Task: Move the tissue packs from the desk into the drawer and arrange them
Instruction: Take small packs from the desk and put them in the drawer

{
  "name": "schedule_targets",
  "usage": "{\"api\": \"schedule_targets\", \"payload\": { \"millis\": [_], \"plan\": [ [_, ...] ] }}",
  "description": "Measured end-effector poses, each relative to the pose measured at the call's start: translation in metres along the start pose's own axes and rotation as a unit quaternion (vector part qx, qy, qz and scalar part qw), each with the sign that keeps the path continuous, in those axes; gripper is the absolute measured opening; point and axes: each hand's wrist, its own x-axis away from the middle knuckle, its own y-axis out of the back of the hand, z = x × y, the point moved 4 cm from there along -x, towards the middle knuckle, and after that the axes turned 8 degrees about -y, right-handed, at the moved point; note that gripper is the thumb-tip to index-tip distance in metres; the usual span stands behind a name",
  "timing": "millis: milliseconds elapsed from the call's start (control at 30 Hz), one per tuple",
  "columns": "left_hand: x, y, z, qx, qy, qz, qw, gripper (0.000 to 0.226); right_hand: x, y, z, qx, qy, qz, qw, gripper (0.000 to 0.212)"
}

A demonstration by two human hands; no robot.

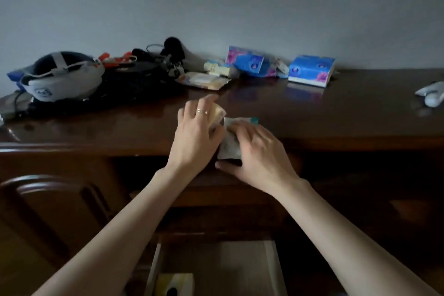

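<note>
Fingers (204,106) of the left hand (195,137) curl over a cream tissue pack (218,113), gripping it; beside them the right hand (254,151) clamps a pale pack (230,146), thumb underneath, at the tabletop (336,113) front edge. Beyond the fingers, near the wall, lie two blue packs (311,69) and smaller packs (204,80). Below the wrists the drawer (271,262) stands open, holding a yellow pack (174,283). Far left sits a helmet (64,77).

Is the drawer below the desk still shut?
No, the drawer is pulled open, with a yellow tissue box inside.
</note>
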Motion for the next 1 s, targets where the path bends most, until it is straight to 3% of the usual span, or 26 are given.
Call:
{"api": "schedule_targets", "payload": {
  "millis": [100,200,300,367,400,467,500,567,633,767,833,900,1000],
  "plan": [
    [0.058,0.013,-0.02,0.084,0.026,-0.093,0.992,0.061,0.038,0.003,0.021,-0.103,0.012,-0.115,0.988,0.043],
    [0.128,0.008,-0.019,0.117,0.062,-0.132,0.982,0.061,0.086,-0.011,0.027,-0.158,0.027,-0.143,0.977,0.037],
    [0.206,-0.01,0.002,0.185,0.211,-0.125,0.952,0.061,0.157,-0.056,0.021,-0.194,-0.017,-0.053,0.979,0.037],
    [0.258,-0.025,0.017,0.212,0.312,-0.108,0.92,0.059,0.207,-0.098,0.008,-0.181,-0.127,0.066,0.973,0.033],
    [0.282,-0.033,0.024,0.22,0.359,-0.098,0.902,0.058,0.23,-0.122,-0.001,-0.175,-0.196,0.143,0.954,0.035],
    [0.324,-0.046,0.04,0.213,0.451,-0.072,0.864,0.055,0.273,-0.165,-0.017,-0.191,-0.317,0.297,0.88,0.037],
    [0.341,-0.052,0.048,0.207,0.491,-0.057,0.845,0.056,0.291,-0.182,-0.021,-0.202,-0.344,0.36,0.844,0.029],
    [0.367,-0.061,0.063,0.192,0.542,-0.024,0.818,0.059,0.318,-0.205,-0.025,-0.185,-0.349,0.436,0.808,0.01],
    [0.384,-0.068,0.075,0.172,0.571,0.006,0.803,0.06,0.339,-0.221,-0.025,-0.179,-0.362,0.48,0.779,0.003],
    [0.403,-0.076,0.089,0.149,0.596,0.023,0.788,0.056,0.368,-0.242,-0.024,-0.199,-0.446,0.513,0.706,0.017],
    [0.406,-0.08,0.09,0.143,0.591,0.039,0.793,0.054,0.373,-0.246,-0.023,-0.219,-0.505,0.494,0.673,0.037],
    [0.409,-0.084,0.09,0.142,0.594,0.055,0.79,0.055,0.374,-0.247,-0.022,-0.21,-0.493,0.497,0.682,0.052],
    [0.413,-0.091,0.09,0.149,0.59,0.071,0.79,0.056,0.376,-0.251,-0.018,-0.135,-0.392,0.53,0.74,0.041]
  ]
}}
